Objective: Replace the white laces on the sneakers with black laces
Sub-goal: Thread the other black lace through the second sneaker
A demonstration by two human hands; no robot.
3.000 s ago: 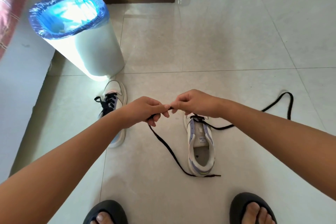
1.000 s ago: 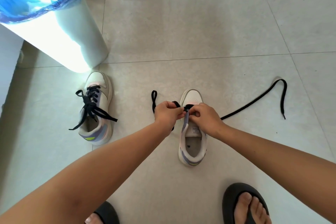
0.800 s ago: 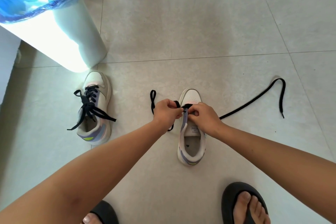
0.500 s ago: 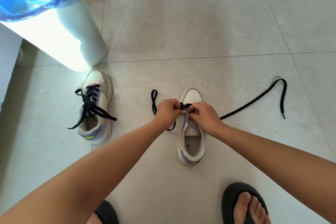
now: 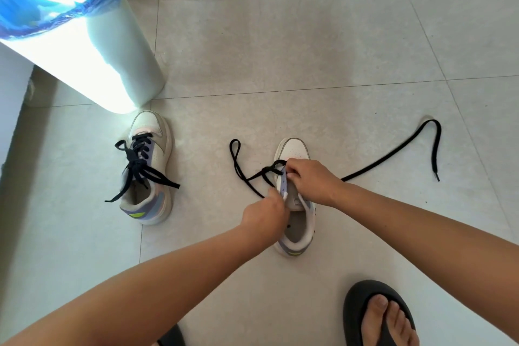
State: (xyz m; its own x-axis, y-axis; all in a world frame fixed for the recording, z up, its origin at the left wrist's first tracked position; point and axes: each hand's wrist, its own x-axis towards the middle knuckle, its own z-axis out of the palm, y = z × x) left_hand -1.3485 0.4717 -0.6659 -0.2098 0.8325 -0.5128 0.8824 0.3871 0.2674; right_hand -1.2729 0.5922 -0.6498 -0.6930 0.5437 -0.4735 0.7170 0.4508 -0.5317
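Black flat lace (image 5: 387, 159) runs through the front eyelets of the white sneaker with lilac panels (image 5: 295, 205) at the floor's centre; one end trails toward 2 o'clock, the other loops out at 10 o'clock. The left hand (image 5: 265, 215) pinches the lace beside the lilac eyelet strip. The right hand (image 5: 311, 181) grips the sneaker's upper near the toe. At 9 o'clock stands a second white sneaker (image 5: 147, 168), already laced black, below a white bin with a blue liner (image 5: 92, 45).

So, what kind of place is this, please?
Probably a room in a home: a pale tiled floor, a white bin lined with a blue bag, and the person wears black slippers indoors.
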